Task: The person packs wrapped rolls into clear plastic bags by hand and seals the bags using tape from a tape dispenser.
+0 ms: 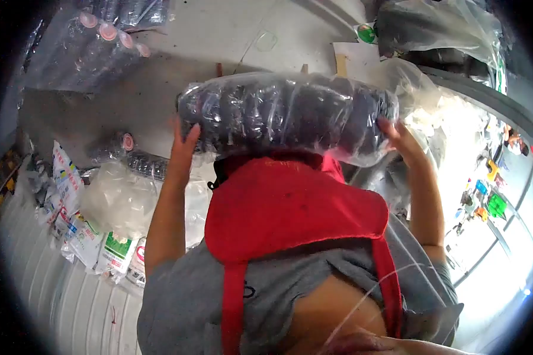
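Note:
A long clear plastic bag packed with a row of dark items (284, 112) is held crosswise in front of my chest, above the red apron (290, 207). What the dark items are cannot be made out through the shiny film. My left hand (186, 139) grips its left end, with the thumb on the near side and the other fingers partly hidden. At the opposite end my right hand (397, 136) presses against the bag, fingers curled onto the film. The bundle spans the gap between both hands.
Similar wrapped bundles with pink round labels (108, 31) lie at upper left. Crumpled clear bags (121, 198) and printed sacks (115, 251) are at my left. A big plastic-wrapped bundle (438, 26) sits at upper right. Small colourful pieces (496, 205) lie scattered far right.

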Demonstrator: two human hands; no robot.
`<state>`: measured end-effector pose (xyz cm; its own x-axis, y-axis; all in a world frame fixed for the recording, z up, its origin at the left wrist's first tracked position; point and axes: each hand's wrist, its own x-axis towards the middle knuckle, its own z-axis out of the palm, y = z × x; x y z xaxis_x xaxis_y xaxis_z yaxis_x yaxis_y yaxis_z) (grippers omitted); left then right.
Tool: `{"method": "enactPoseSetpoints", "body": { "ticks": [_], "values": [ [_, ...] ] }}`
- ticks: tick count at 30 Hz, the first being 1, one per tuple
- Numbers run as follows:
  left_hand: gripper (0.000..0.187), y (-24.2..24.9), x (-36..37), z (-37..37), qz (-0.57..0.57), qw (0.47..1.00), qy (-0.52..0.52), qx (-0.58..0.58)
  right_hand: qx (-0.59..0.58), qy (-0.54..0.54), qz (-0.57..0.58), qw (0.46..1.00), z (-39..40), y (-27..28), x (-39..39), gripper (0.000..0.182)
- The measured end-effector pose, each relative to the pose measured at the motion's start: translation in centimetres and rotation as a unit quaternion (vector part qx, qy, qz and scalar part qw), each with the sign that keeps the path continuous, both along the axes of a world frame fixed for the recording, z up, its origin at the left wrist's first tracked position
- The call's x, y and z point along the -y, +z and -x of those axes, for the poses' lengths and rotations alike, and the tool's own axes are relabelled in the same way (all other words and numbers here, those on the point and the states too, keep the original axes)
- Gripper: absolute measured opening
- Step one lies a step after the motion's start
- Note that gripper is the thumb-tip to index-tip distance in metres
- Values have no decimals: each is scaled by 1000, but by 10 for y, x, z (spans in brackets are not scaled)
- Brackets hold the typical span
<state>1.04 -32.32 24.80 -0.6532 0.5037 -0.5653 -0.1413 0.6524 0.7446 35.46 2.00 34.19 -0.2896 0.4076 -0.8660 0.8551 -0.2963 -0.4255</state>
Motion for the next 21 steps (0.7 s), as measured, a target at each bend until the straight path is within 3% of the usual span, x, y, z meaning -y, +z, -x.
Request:
{"method": "enactPoseSetpoints", "body": {
  "ticks": [1,4,5,7,9,11,13,15,16,17,18,19,21],
  "values": [
    [73,2,3,2,5,1000,-2,0,0,-2,5,1000,3,3,6,70],
    [72,35,4,7,117,983,3,139,56,168,-2,984,21,26,38,68],
    [72,33,7,12,114,983,-6,142,107,225,20,968,46,33,36,66],
    [70,25,13,19,90,987,-28,129,137,231,39,962,67,25,23,59],
    [69,29,1,12,144,977,-39,152,-1,104,141,985,51,-44,21,58],
    [70,28,-18,-1,96,988,-91,82,-30,43,146,988,11,-141,26,60],
    [71,-47,6,-3,68,985,-152,-49,-62,-2,156,986,7,-178,35,63],
    [70,-70,-9,-7,106,986,-118,-57,4,-97,-72,993,31,-183,66,63],
    [70,-72,-11,-6,115,984,-120,-63,51,-114,-60,990,46,-160,66,73],
    [69,-75,-12,-8,162,977,-119,-69,48,-113,-54,991,29,-172,74,73],
    [68,-78,-16,-6,206,969,-118,-73,-71,-121,-115,983,0,-199,86,75],
    [68,-70,-21,-5,209,968,-119,-71,-74,-122,-105,984,8,-180,79,77],
    [73,-47,-31,-3,332,928,-167,-8,-79,-123,-85,986,23,-142,66,82]
  ]
}}
